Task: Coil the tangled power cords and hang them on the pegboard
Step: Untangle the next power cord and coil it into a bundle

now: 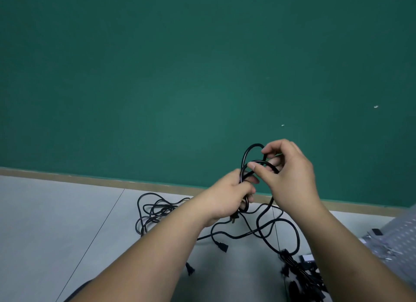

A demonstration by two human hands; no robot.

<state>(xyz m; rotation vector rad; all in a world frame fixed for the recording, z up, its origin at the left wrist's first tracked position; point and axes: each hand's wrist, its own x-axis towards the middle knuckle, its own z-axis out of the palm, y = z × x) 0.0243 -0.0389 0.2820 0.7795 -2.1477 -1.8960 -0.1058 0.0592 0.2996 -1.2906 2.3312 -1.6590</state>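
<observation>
Green wall [180, 76]: behind the coil [246, 157], filling the upper view. Grey floor [56, 211]: below the coil. Perforated pegboard [400, 236]: low and to the right of the coil; cannot tell whether it lies flat or leans. Loose black cords [155, 209]: tangled on the floor below and to the left of the coil. Left hand [227, 198]: fingers curled tight round the coil's lower part. Right hand [290, 175]: thumb and fingers pinch the coil's upper loops. Plug [233, 219]: just beneath the coil, under the left hand.
</observation>
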